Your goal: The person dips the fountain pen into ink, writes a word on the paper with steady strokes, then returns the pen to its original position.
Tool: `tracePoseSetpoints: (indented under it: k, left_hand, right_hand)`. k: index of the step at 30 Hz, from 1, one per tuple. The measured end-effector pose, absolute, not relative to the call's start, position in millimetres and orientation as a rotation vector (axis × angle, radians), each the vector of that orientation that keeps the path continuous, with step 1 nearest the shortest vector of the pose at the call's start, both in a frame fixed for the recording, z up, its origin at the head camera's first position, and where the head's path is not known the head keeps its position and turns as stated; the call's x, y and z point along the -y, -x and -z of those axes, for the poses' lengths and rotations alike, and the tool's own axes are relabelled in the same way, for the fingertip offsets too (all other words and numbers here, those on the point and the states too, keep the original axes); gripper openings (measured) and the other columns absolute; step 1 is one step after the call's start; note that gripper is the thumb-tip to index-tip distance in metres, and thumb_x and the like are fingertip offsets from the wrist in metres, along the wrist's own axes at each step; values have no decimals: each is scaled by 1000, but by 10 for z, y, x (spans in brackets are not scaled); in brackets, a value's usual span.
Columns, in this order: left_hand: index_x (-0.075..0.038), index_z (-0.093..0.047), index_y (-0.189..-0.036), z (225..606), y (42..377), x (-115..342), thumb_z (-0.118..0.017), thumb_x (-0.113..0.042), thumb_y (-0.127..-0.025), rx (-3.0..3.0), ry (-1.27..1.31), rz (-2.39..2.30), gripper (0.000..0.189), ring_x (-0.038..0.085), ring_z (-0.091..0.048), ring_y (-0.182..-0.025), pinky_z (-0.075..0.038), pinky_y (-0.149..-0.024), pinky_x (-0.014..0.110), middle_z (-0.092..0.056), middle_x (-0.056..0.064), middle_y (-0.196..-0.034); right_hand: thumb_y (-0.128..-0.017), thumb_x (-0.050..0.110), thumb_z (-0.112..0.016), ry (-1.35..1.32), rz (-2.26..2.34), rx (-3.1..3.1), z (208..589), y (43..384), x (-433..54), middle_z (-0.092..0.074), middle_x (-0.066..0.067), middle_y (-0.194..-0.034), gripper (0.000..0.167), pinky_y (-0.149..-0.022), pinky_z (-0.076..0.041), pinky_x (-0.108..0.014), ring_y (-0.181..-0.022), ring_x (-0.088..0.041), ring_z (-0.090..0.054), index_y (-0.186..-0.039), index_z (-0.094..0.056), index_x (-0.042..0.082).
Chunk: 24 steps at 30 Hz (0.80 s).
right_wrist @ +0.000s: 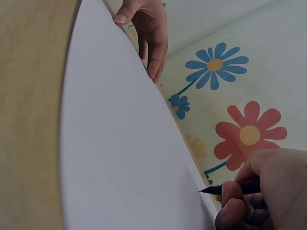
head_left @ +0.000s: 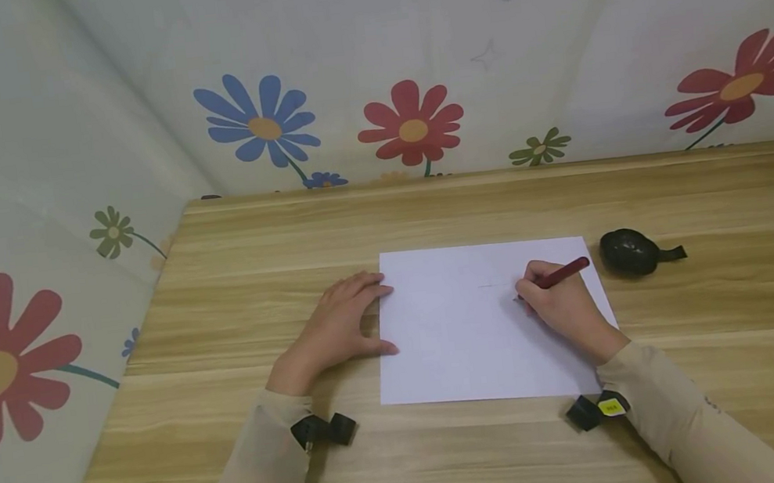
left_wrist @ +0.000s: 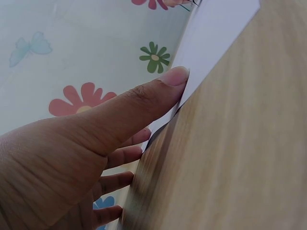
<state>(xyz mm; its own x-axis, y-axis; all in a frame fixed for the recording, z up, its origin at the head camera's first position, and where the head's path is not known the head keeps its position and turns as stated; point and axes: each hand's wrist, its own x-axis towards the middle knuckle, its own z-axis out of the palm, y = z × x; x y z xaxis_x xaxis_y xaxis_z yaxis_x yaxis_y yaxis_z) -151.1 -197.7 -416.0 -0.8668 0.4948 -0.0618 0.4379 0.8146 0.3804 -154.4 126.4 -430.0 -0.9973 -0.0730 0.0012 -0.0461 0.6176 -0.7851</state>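
Observation:
A white sheet of paper (head_left: 454, 344) lies on the wooden table, with a faint thin line on its upper right part. My left hand (head_left: 339, 321) rests at the sheet's left edge, thumb and fingers spread, fingertips touching the border. In the left wrist view the thumb (left_wrist: 158, 93) lies against the paper's edge, which lifts slightly off the wood. My right hand (head_left: 564, 305) pinches a dark red pen (head_left: 563, 272) over the right part of the sheet. The pen's pointed dark tip (right_wrist: 207, 190) is at the paper; whether it touches cannot be told.
To the right of the sheet lies a black rounded object (head_left: 629, 253) with a short narrow tail. Behind the wooden table (head_left: 497, 206) hangs a pale curtain (head_left: 351, 33) printed with flowers. Each wrist carries a small black camera.

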Motion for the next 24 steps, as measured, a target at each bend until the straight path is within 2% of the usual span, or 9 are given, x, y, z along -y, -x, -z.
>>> tracePoseSetpoints:
  k: [24]
  left_hand:
    - [-12, -51, -138, 4167, 1512, 1984, -82, -49, -68, -2845, -752, -545, 84, 32, -29, -145, -20, -120, 53, -39, 7, -153]
  right_hand:
    - [-91, 11, -51, 71, 1351, -2777, 4289, 1536, -1267, -55, -3, -53, 23, -40, -34, -23, -49, -15, -49, -71, -56, 2]
